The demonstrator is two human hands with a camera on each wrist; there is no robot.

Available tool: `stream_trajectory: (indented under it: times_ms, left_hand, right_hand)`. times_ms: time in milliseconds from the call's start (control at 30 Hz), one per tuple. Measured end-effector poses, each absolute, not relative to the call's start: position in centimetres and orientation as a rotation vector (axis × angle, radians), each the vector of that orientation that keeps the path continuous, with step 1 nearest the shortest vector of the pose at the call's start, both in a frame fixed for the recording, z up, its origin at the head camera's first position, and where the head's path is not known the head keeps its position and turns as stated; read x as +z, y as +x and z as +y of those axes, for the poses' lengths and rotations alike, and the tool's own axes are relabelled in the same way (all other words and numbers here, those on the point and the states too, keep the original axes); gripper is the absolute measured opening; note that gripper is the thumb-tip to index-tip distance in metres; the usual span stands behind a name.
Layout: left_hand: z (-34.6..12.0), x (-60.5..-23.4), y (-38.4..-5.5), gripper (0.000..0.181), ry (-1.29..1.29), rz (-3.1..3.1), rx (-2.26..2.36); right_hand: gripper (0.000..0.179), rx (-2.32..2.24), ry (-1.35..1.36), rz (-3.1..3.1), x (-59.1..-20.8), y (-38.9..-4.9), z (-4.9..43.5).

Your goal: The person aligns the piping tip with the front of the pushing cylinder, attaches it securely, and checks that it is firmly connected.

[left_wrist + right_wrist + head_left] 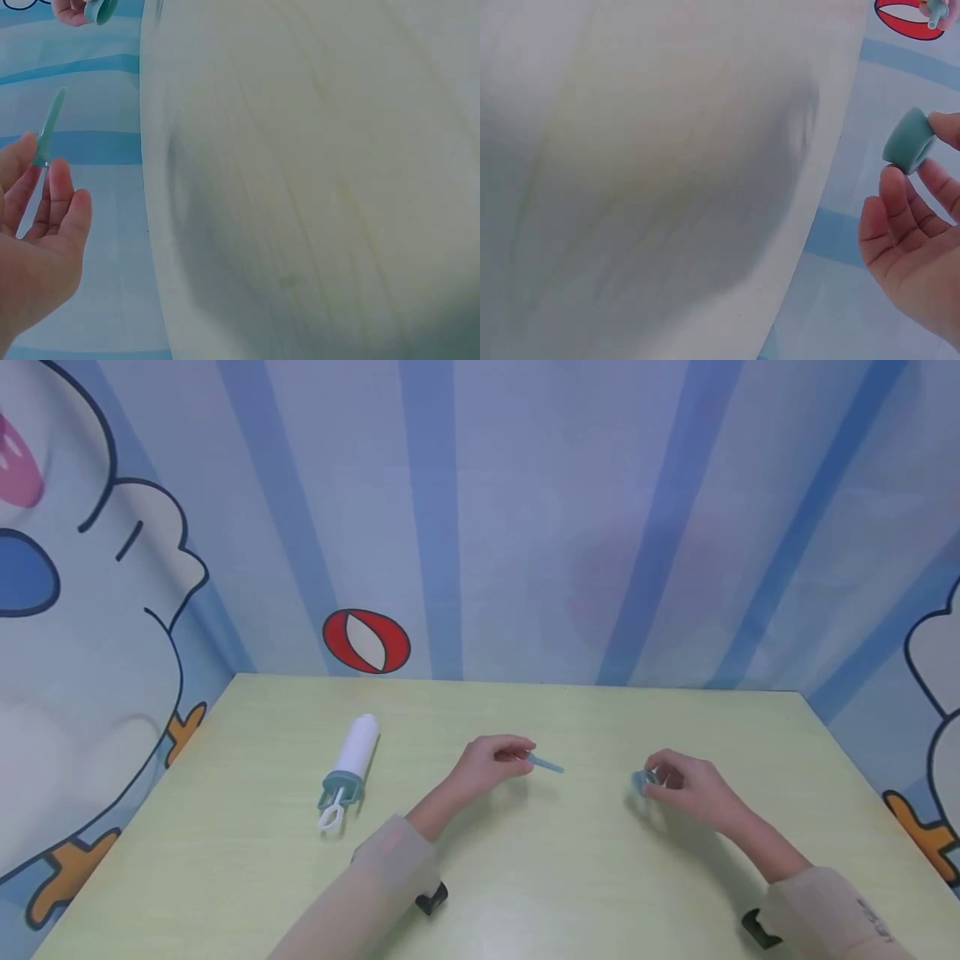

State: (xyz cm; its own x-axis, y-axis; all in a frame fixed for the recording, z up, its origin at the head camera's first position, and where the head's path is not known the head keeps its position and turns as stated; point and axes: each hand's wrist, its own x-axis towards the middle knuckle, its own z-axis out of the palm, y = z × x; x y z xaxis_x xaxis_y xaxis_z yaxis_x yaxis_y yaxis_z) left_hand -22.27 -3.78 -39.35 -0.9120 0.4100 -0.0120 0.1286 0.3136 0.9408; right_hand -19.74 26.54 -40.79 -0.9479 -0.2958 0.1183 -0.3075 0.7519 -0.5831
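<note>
My left hand (489, 766) pinches a slim, tapered teal nozzle (547, 764) by its wider end, between thumb and fingertips. In the left wrist view the nozzle (50, 126) points up and away from the fingers. Apart from it to the right, my right hand (696, 789) holds a short teal ring-shaped cap (638, 781) between thumb and fingers. The right wrist view shows the cap's (909, 141) smooth round side and part of its opening. Both hands are raised above the table. A white plunger tube (357, 752) with a teal collar and white ring handle lies left of my left hand.
The pale yellow-green table (540, 877) ends at a striped blue backdrop (510, 527) behind it. Printed cartoon side panels (97, 693) stand at left and right. A black strap piece (432, 900) shows under the left sleeve.
</note>
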Motion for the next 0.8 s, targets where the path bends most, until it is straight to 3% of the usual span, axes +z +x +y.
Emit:
stream_trajectory:
  times_ms: [500,800]
  left_hand:
    - [-3.9,-41.3,-22.3,0.033,0.478,2.365,1.61]
    - [-3.3,-38.6,-20.2,0.028,0.495,2.373,1.614]
  right_hand:
    - [0.019,1.471,0.552,-2.674,-40.9,-19.8,24.2]
    - [0.022,1.742,0.621,-2.562,-40.4,-19.5,22.5]
